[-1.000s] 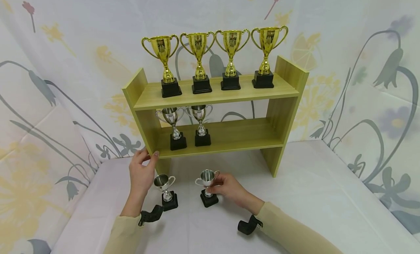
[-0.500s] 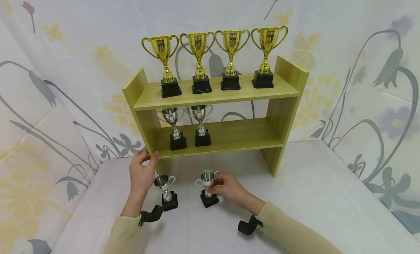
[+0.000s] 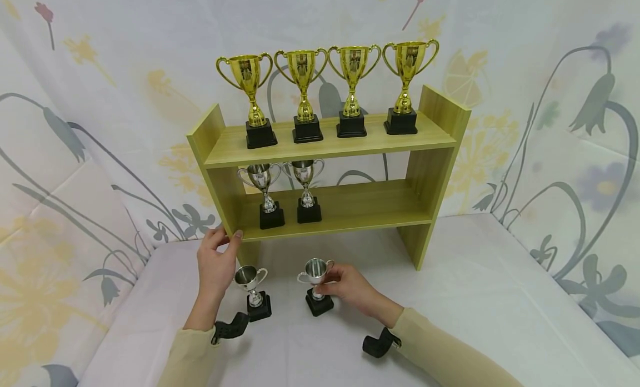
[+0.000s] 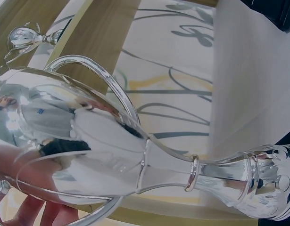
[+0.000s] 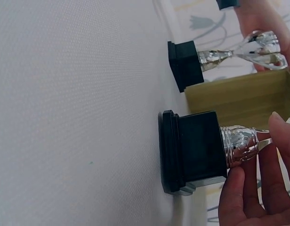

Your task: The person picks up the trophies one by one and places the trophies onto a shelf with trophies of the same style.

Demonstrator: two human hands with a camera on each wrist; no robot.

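My right hand (image 3: 347, 287) pinches the stem of a small silver trophy cup (image 3: 316, 269) with two handles, just above its black base (image 5: 199, 148). The trophy stands upright on the white cloth in front of the shelf. With the thumb on the front and the fingers round the outside, my left hand (image 3: 215, 265) grips the left side panel of the wooden shelf (image 3: 370, 206) at the lower board. Beside that wrist stands another silver trophy (image 3: 246, 277), seen large in the left wrist view, where it covers part of the left hand.
On the lower board, two silver trophies (image 3: 308, 209) stand toward the left end. Several gold trophies (image 3: 301, 68) line the top board. A floral cloth (image 3: 530, 115) hangs behind, and the white tablecloth (image 3: 475, 298) spreads below. Each wrist wears a black camera mount (image 3: 378, 342).
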